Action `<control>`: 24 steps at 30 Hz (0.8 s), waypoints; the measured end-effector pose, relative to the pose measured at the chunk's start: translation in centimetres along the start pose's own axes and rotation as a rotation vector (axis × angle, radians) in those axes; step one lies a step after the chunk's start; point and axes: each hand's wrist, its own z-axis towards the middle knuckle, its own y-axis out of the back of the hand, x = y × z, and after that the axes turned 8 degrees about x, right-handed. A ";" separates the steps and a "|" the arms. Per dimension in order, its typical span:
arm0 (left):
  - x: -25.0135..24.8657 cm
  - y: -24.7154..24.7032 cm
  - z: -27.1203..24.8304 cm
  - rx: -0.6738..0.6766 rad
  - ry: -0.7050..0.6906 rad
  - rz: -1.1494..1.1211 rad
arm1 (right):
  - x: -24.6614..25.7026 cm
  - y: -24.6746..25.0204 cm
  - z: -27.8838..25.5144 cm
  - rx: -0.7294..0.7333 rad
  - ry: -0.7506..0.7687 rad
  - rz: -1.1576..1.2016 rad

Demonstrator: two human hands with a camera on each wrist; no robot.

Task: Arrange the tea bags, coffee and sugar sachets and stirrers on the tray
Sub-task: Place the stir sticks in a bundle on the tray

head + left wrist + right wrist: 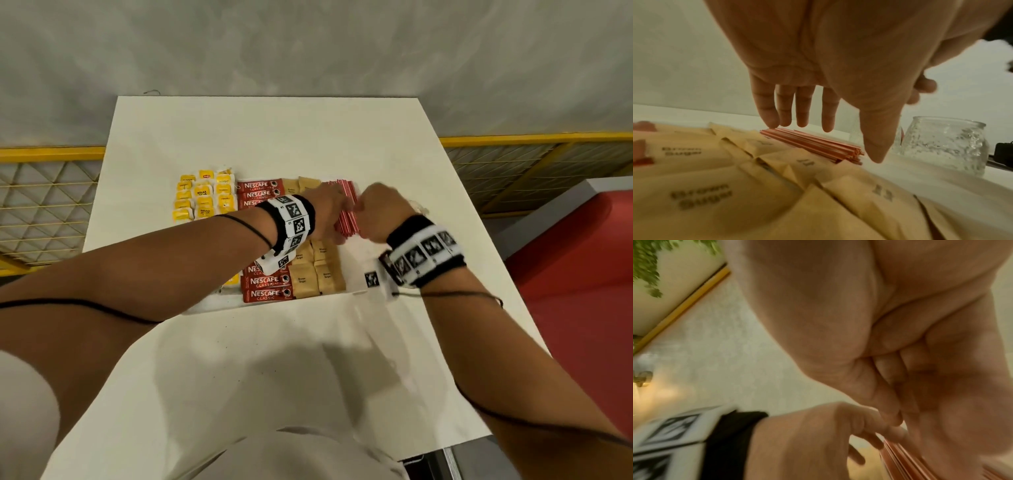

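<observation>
A white tray [205, 306] lies on the white table [274, 370]. It holds yellow tea bags [203, 200] at the left, red Nescafe coffee sachets [263, 282], then brown sugar sachets [315, 279] [701, 196]. A bundle of red stirrers [347, 219] [813, 144] [898, 457] lies at the right. My left hand [329, 212] [840, 139] hovers over the bundle with straight fingers, their tips touching its far end. My right hand [380, 212] [900, 386] sits against the bundle's right side, fingers curled into the palm with nothing seen inside them.
A clear textured glass jar [945, 144] stands just right of the stirrers, behind my right hand. A red surface [582, 274] lies beyond the table's right edge. A yellow-railed mesh fence [44, 205] runs behind the table.
</observation>
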 end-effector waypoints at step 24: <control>-1.3 0.0 0.8 0.008 0.005 0.077 | -2.9 -5.5 -3.5 0.163 0.060 -0.097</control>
